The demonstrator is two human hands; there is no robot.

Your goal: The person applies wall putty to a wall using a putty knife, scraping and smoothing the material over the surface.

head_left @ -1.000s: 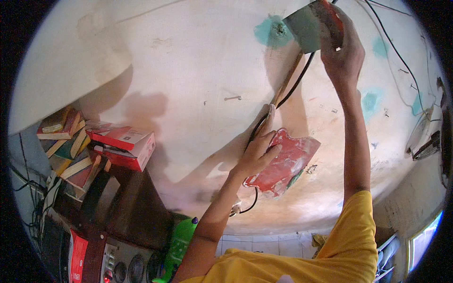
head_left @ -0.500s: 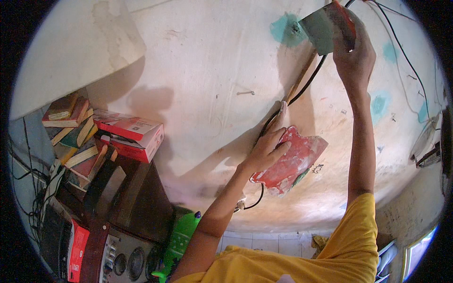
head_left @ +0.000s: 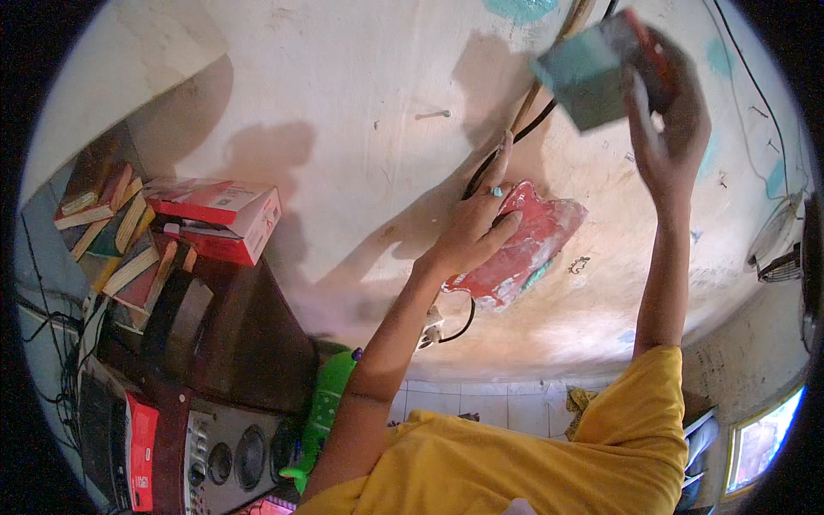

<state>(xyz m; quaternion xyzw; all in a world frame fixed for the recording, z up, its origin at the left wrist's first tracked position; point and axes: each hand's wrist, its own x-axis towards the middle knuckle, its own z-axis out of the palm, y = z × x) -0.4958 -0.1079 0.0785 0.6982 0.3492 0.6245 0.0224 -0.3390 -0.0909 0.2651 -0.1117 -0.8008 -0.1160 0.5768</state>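
Observation:
My left hand (head_left: 463, 232) grips a red flat piece (head_left: 541, 236), smeared with whitish paste and with teal along its lower edge. Its thumb lies across the piece, while a finger stretches up beside the black cable (head_left: 534, 127) on the wall. A teal smear or band shows on one finger. Higher up on the right, my right hand (head_left: 680, 137) holds a wide-bladed scraper (head_left: 584, 81). Its blade is coated grey-teal, with a red edge by the hand; motion blurs it. The blade appears in front of the cable; whether it touches the wall, I cannot tell.
The pale wall (head_left: 369, 163) bears a teal patch (head_left: 519, 7) and a protruding nail (head_left: 433, 114). At left, books (head_left: 129, 227) and a red-white box (head_left: 219, 210) sit atop a dark cabinet (head_left: 257, 313). Below are a speaker unit (head_left: 236, 455) and a green toy (head_left: 330, 403).
My right hand and the scraper have moved down the wall, away from the teal patch. The whole view has shifted a little; my left hand keeps its hold on the red piece.

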